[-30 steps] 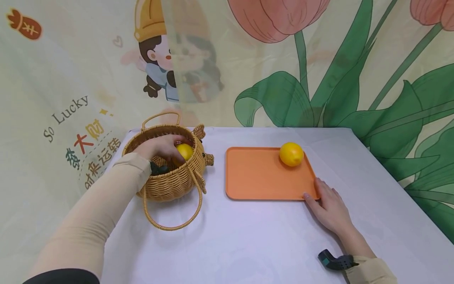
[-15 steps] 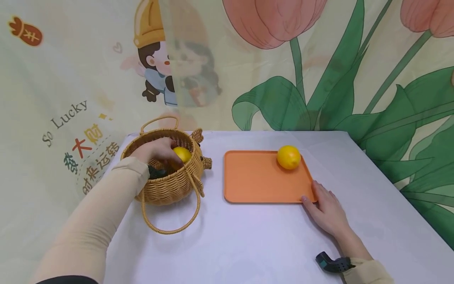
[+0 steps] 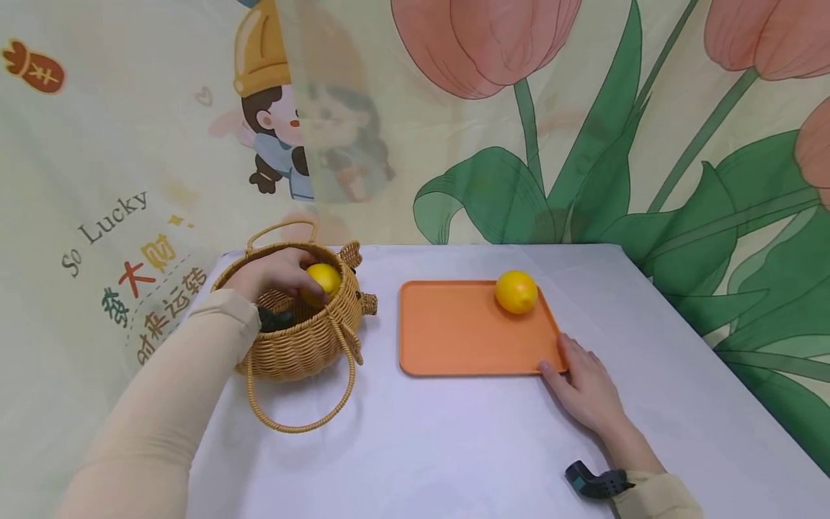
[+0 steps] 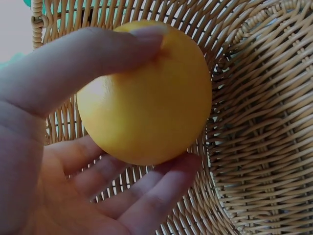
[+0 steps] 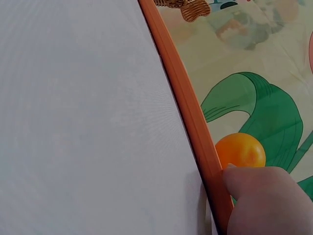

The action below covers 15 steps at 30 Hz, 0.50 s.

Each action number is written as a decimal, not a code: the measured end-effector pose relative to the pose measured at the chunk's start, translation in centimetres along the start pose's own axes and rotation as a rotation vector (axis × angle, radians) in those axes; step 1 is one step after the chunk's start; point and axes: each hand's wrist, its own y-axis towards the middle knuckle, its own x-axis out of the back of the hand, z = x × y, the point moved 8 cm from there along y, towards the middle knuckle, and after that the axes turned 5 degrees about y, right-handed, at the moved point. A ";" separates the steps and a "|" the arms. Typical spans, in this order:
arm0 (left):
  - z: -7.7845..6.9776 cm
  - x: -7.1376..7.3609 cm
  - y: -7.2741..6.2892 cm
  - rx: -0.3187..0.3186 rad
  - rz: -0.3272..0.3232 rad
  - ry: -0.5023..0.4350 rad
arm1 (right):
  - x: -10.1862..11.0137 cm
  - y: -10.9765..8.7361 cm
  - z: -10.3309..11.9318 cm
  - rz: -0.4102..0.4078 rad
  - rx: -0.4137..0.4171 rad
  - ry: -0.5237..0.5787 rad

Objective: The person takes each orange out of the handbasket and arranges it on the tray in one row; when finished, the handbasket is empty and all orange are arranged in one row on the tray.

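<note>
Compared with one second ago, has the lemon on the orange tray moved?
No. In the head view, the lemon keeps its place near the far right corner of the orange tray, below the same printed leaf; the camera itself shifted.

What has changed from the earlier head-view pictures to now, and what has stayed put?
The left hand, with a yellow fruit in its grip, has lifted slightly inside the basket; nothing was let go. The right hand stays at the near right corner of the orange tray, the second fruit at the far right one.
</note>
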 end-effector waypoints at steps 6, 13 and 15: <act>-0.1 0.4 -0.8 0.004 0.003 0.027 | -0.2 0.0 0.1 0.010 -0.005 -0.003; -0.6 1.4 -1.9 0.005 -0.026 0.058 | 0.1 -0.1 0.2 0.026 -0.013 -0.001; -1.0 1.9 -2.2 -0.003 -0.039 0.050 | 0.1 -0.1 0.2 0.024 -0.012 0.001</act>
